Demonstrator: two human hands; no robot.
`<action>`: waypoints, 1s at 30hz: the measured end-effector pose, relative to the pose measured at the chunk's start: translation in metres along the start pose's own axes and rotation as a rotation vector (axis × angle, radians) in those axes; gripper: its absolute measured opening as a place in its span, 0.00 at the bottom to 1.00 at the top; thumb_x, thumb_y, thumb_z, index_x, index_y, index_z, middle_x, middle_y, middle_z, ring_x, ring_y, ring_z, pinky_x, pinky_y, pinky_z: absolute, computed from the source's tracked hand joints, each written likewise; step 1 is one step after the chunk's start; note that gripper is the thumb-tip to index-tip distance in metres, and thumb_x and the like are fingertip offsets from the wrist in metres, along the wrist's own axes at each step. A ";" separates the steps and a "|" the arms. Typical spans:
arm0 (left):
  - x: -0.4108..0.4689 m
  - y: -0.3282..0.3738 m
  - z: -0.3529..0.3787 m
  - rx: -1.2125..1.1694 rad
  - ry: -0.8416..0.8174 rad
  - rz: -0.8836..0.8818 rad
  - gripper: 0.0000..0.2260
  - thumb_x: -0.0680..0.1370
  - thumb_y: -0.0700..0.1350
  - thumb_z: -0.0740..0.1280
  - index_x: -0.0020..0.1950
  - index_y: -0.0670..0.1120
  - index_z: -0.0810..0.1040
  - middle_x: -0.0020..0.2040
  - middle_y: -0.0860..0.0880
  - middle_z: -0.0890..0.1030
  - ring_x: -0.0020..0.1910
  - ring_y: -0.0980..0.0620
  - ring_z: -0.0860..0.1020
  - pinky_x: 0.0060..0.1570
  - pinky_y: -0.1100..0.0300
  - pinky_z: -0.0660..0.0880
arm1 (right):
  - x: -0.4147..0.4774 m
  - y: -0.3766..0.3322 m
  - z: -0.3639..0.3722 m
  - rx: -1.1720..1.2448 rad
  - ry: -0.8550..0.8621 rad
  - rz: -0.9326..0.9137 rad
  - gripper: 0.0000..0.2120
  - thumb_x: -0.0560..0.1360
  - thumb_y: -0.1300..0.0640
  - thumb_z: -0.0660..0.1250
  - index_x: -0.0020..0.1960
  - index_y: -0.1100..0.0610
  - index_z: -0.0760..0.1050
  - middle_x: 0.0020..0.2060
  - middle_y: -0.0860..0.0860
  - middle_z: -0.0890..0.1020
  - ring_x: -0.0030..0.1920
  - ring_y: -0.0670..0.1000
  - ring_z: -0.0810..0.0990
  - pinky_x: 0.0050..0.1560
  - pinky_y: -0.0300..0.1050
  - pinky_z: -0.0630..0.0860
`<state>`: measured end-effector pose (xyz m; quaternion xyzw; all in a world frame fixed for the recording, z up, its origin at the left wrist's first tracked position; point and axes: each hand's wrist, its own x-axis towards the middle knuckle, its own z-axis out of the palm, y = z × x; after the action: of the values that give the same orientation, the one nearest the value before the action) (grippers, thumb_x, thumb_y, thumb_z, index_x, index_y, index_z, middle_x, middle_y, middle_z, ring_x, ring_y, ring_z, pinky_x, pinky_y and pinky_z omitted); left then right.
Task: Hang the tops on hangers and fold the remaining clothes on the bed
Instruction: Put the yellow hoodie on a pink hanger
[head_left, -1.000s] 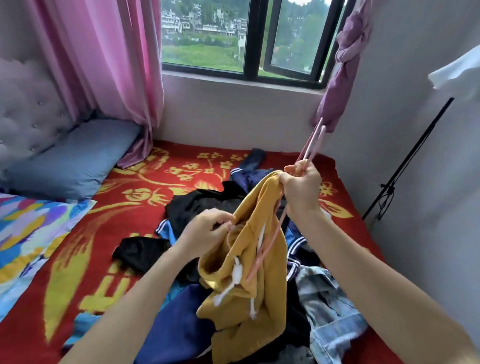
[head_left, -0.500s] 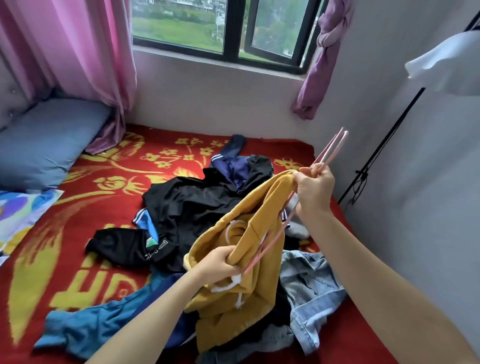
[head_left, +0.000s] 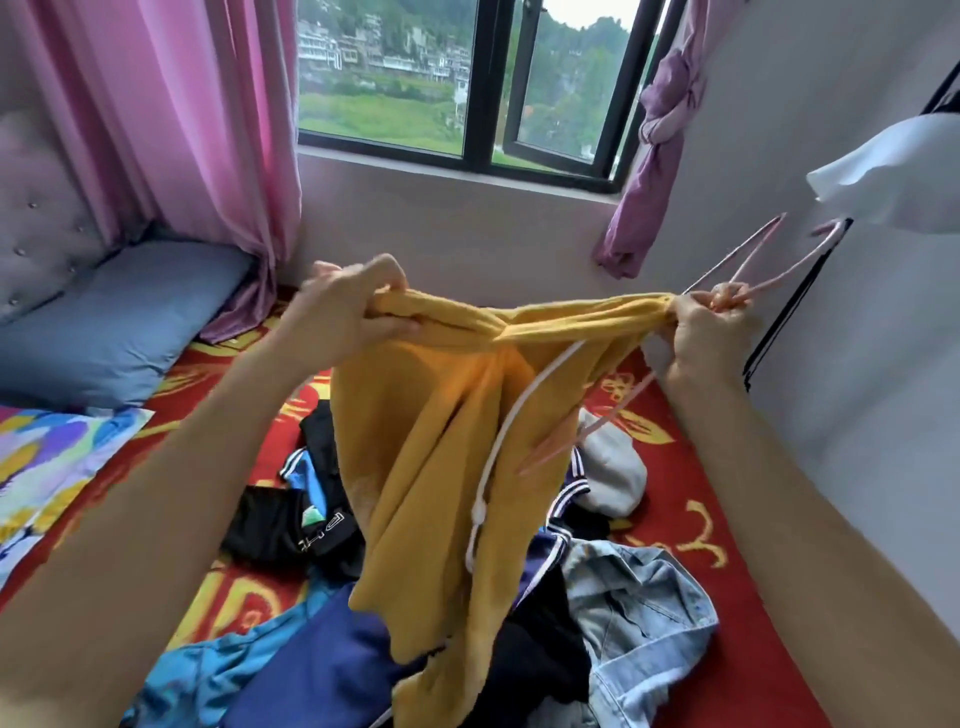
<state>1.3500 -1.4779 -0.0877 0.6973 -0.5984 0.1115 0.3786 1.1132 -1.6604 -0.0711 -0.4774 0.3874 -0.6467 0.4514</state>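
Mustard-yellow top (head_left: 431, 447), pale pink hangers (head_left: 748, 270), red bedspread with yellow flowers (head_left: 696, 525), pink curtain (head_left: 208, 119), light-blue denim (head_left: 644, 618).

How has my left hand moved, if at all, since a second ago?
Yes. The left hand, gripping the yellow top, rose from the clothes pile, up toward the window sill.

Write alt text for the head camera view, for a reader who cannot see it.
A person's left hand and right hand stretch a yellow hoodie by its bunched edge; the right hand also grips pink hangers. Below, dark clothes and a denim jacket lie heaped on a red bedspread, a window beyond.
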 end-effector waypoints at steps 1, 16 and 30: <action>0.006 0.005 -0.010 -0.009 0.060 -0.011 0.17 0.66 0.54 0.74 0.47 0.47 0.73 0.30 0.57 0.68 0.31 0.51 0.67 0.39 0.58 0.62 | 0.003 -0.011 0.002 0.057 -0.010 -0.019 0.18 0.69 0.72 0.63 0.36 0.51 0.62 0.32 0.47 0.69 0.30 0.45 0.69 0.38 0.43 0.73; -0.122 -0.044 0.116 0.235 -0.708 -0.146 0.17 0.80 0.56 0.57 0.53 0.47 0.80 0.51 0.54 0.81 0.54 0.54 0.77 0.51 0.57 0.64 | -0.024 0.139 -0.073 -0.697 -0.686 0.347 0.19 0.69 0.79 0.51 0.30 0.57 0.60 0.27 0.55 0.75 0.16 0.45 0.66 0.16 0.32 0.57; -0.136 -0.023 0.096 0.211 -0.380 0.233 0.13 0.75 0.53 0.59 0.34 0.52 0.77 0.32 0.59 0.66 0.36 0.60 0.64 0.37 0.62 0.51 | -0.031 0.108 -0.054 -0.946 -1.308 -0.071 0.24 0.76 0.56 0.67 0.22 0.52 0.64 0.15 0.44 0.68 0.21 0.43 0.66 0.29 0.38 0.63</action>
<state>1.3075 -1.4390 -0.2456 0.6676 -0.7203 0.0834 0.1689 1.0881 -1.6588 -0.1929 -0.9116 0.2620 -0.0180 0.3163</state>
